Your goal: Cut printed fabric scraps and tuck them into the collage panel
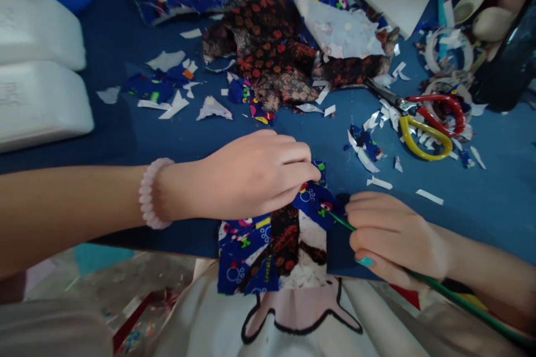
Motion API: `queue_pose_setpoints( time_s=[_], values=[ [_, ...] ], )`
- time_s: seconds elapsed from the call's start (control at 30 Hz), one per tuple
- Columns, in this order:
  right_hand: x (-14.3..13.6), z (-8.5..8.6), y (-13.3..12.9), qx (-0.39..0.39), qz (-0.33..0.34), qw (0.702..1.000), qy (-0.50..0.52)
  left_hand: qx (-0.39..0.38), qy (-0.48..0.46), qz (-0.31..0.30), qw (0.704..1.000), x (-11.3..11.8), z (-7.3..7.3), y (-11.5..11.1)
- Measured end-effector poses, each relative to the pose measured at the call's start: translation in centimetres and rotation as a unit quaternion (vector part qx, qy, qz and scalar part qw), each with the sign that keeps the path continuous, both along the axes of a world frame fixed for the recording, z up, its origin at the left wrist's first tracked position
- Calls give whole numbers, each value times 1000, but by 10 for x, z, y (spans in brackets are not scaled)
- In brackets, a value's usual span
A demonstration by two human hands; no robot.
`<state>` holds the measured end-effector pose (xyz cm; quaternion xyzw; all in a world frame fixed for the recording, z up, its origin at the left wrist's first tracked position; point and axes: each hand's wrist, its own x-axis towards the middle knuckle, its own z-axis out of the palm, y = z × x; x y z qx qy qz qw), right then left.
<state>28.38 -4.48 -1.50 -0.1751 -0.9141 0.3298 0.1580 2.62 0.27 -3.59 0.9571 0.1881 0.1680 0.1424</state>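
Observation:
My left hand (pixel 255 173), with a pink bead bracelet at its wrist, is closed with its fingertips on a blue printed fabric piece (pixel 307 195). That piece lies over the upper part of a patchwork panel (pixel 285 245) of blue printed, dark floral and white scraps, which overhangs the table's near edge. My right hand (pixel 389 234) is closed around a slim green tool (pixel 444 287). The tool's thin tip meets the blue piece, its long end runs to the lower right, and its exact kind cannot be made out.
Scissors (pixel 412 111) with one red and one yellow handle lie at the right near clear tape rolls (pixel 448 53). Crumpled dark floral fabric (pixel 272 44) and paper snippets are strewn farther back on the blue table (pixel 167 136). White foam boxes (pixel 42 103) stand at the left.

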Motion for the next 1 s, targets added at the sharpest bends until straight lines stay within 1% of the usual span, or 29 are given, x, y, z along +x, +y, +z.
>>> queue_pose_setpoints(
  time_s=[0.1, 0.27, 0.37, 0.5, 0.77, 0.87, 1.0],
  values=[
    [-1, -2, 0, -12, 3, 1000, 11, -8, -7, -3, 1000, 1, -1, -1],
    [-4, -5, 0, -74, -15, 996, 39, -8, -22, 2, 1000, 3, -4, -2],
    [-1, -5, 1, -93, -24, 994, 50, -8, -27, 7, 1000, 2, -5, -2],
    [4, -6, 0, -100, -24, 994, 42, -5, -29, 11, 1000, 0, -6, -1],
    [0, -8, 1, -85, -28, 994, 59, 7, -31, 6, 999, 1, -6, -3],
    [2, -3, 3, -74, -20, 996, 35, 17, -33, 6, 999, -1, -7, -2],
    [6, 5, 7, -74, 13, 997, -3, 20, -36, 3, 999, -1, -7, 0]
  ],
)
